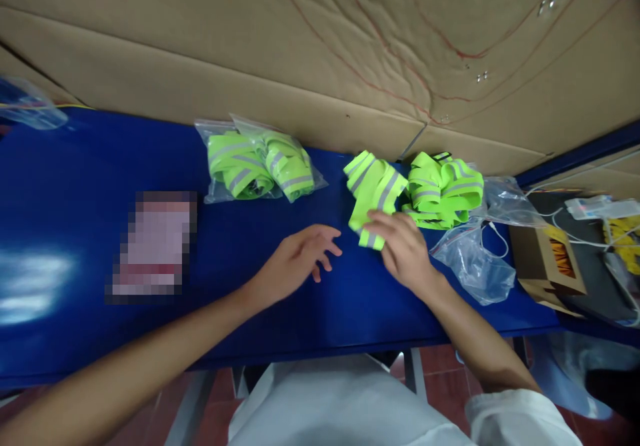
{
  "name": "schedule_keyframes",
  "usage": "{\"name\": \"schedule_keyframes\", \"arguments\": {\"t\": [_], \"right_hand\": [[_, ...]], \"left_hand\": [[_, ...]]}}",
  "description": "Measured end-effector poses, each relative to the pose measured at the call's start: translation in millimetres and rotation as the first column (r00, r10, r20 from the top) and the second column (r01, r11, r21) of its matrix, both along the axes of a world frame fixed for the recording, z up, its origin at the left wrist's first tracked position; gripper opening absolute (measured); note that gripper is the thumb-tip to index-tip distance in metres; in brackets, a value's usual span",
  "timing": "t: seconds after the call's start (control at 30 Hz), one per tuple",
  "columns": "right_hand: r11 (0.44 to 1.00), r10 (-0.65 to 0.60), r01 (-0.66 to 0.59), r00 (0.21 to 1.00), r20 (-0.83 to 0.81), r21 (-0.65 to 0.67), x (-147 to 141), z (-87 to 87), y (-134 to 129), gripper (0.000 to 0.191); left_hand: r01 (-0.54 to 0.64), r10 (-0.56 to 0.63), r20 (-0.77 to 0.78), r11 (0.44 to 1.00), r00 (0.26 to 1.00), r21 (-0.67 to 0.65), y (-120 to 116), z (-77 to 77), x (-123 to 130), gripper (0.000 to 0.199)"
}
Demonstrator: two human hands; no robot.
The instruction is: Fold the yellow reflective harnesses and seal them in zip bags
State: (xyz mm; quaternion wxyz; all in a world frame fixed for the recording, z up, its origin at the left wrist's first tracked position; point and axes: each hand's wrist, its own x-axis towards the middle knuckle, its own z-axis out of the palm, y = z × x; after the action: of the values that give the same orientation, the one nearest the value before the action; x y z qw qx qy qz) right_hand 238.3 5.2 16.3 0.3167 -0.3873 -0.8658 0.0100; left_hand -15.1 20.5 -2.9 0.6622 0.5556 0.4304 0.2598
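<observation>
My right hand [405, 249] is closed on the near end of a folded neon-yellow reflective strap [373, 183] with grey stripes. Part of the grip is hidden behind my fingers. To the left of the strap, my left hand [303, 256] hovers over the blue table [300, 319] with its fingers apart and nothing in them. Beside the held strap, on its right, lies a loose pile of similar reflective straps [443, 189]. Farther left, near the cardboard, more straps sit rolled in clear plastic bags [240, 166].
Crumpled clear plastic bags [477, 266] lie right of my right hand. Beyond them stand an open cardboard box [545, 266] and white cables [575, 233]. A blurred-out flat item [155, 243] rests on the left. A cardboard panel [250, 53] with red wires borders the table's back.
</observation>
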Motion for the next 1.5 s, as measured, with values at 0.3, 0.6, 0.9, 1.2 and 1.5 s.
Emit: {"name": "schedule_keyframes", "arguments": {"t": [0.3, 0.6, 0.9, 1.2, 1.5], "right_hand": [[0.842, 0.516, -0.488, 0.853, 0.079, -0.231, -42, 4.2, -56, 0.025], [0.94, 0.323, -0.334, 0.938, 0.129, 0.076, -33, 6.8, -54, 0.033], [0.993, -0.022, 0.043, 0.983, 0.181, -0.113, -39, -18.9, -52, 0.068], [0.958, 0.18, -0.19, 0.981, -0.067, -0.214, -24, -11.9, -31, 0.057], [0.974, 0.214, -0.226, 0.934, 0.284, 0.008, -31, -10.0, -39, 0.041]], "left_hand": [[0.055, 0.07, 0.264, 0.897, 0.962, -0.438, 18, -3.1, -12, 0.048], [-0.131, 0.229, 0.191, 0.898, 0.955, -0.42, 8, -7.4, -8, 0.055], [-0.174, 0.194, 0.277, 0.98, 0.941, -0.095, -3, 8.6, 0, 0.058], [-0.162, 0.225, 0.356, 0.967, 0.907, -0.197, 6, -1.6, -3, 0.058], [-0.138, 0.163, 0.214, 0.982, 0.963, -0.126, 4, 8.8, -2, 0.04]]}}
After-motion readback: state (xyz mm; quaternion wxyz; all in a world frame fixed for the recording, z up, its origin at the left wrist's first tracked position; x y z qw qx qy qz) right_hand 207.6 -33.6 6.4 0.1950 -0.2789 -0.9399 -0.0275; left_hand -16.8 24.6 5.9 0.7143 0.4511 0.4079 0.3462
